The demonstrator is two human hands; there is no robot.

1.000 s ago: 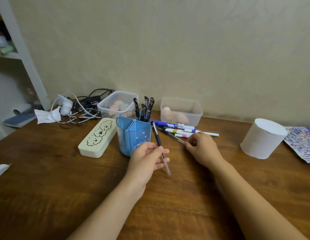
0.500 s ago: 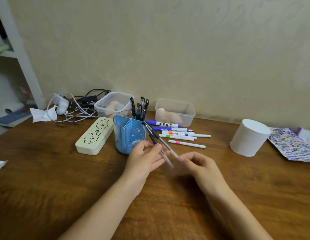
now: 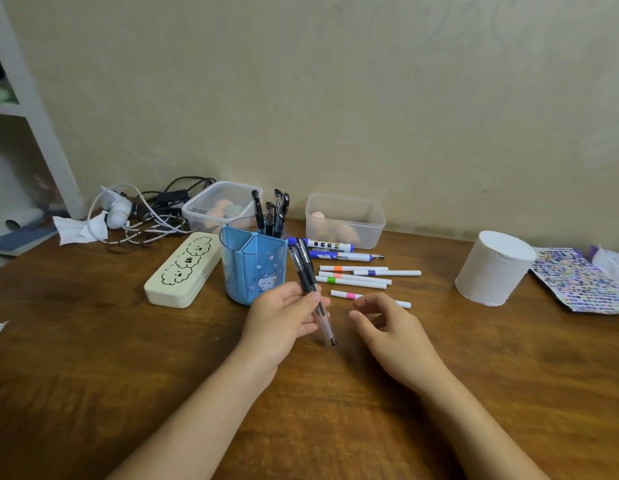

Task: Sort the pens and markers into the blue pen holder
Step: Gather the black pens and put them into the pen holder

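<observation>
- The brown wooden table [image 3: 93, 375] carries everything; both bare forearms reach in from six o'clock and angle toward its middle.
- A white paper roll [image 3: 493, 268] stands upright at three o'clock, well apart from the hands.
- The cream oblong pencil case with cloud drawings [image 3: 183, 270] lies just beside the holder, at its nine o'clock.
- The blue plastic pen holder with a cat print [image 3: 254, 268] stands upright at the centre; several black pens [image 3: 271, 213] stick up from its far compartment.
- The left hand [image 3: 284, 318] sits palm inward just at five o'clock of the holder, thumb and fingers pinched around two black-capped clear pens [image 3: 310, 282], which slant with caps toward twelve o'clock against the holder's wall.
- The right hand [image 3: 391, 327] hovers beside it, fingers loosely curled and apart, gripping nothing.
- Two blue markers [image 3: 330, 249] and five thin white markers with coloured bands [image 3: 353, 277] lie flat at the holder's three o'clock; the pink-banded one runs partly behind the right fingers.
</observation>
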